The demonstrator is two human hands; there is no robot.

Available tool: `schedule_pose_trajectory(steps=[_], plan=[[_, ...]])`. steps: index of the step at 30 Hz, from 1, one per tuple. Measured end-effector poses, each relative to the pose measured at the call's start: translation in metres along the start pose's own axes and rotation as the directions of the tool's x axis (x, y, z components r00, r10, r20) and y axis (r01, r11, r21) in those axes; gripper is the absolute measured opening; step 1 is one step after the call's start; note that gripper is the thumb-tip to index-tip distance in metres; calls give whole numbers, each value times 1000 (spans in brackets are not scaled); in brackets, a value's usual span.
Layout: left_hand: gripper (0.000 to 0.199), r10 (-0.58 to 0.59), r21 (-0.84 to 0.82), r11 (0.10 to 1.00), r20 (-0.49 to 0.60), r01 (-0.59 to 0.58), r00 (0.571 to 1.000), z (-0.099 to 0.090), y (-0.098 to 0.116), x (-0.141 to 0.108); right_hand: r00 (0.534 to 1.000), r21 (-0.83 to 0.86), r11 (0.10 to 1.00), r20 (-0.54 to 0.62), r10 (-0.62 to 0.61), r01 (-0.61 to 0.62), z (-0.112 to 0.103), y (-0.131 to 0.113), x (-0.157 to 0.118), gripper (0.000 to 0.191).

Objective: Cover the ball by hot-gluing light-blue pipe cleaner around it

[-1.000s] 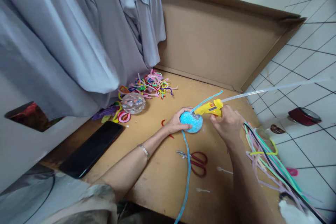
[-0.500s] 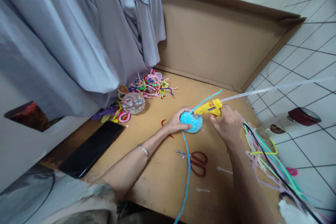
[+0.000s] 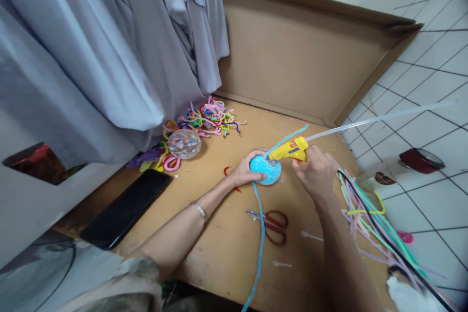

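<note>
A ball wrapped in blue pipe cleaner (image 3: 269, 173) is held above the table by my left hand (image 3: 245, 169), its thumb lying across the near side. From the ball one loose blue strand (image 3: 261, 248) trails down to the table's near edge, and another blue end (image 3: 292, 134) sticks up to the far right. My right hand (image 3: 316, 170) grips a yellow glue gun (image 3: 288, 151) whose nozzle points at the ball's top right side. A long clear glue stick (image 3: 369, 121) juts from the gun's back. Scissors with red handles (image 3: 275, 227) lie below the ball.
Left of my hands are a clear ball (image 3: 184, 144), a heap of pipe cleaner scraps (image 3: 212, 117) and a black phone (image 3: 126, 209). Long pipe cleaners and a black cable (image 3: 369, 212) lie on the right. A cardboard panel (image 3: 292, 53) stands behind; grey cloth (image 3: 146, 48) hangs left.
Both hands, the ball and the glue gun keep nearly the same position. The whole view has shifted very slightly, and more of the glue stick's far end shows.
</note>
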State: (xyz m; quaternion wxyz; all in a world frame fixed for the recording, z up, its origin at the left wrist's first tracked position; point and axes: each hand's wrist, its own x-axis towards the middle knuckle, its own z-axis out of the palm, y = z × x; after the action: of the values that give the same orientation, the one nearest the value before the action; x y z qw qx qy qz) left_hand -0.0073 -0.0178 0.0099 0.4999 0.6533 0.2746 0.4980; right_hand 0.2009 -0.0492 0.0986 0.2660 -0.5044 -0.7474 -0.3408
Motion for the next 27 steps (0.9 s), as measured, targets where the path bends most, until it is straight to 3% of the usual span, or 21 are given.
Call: schedule_pose_trajectory(steps=[27], plan=[[65, -3, -19, 1000, -1, 3, 1000, 1, 0, 0, 1000, 7, 1000, 1, -1, 1, -2, 0, 1, 7]])
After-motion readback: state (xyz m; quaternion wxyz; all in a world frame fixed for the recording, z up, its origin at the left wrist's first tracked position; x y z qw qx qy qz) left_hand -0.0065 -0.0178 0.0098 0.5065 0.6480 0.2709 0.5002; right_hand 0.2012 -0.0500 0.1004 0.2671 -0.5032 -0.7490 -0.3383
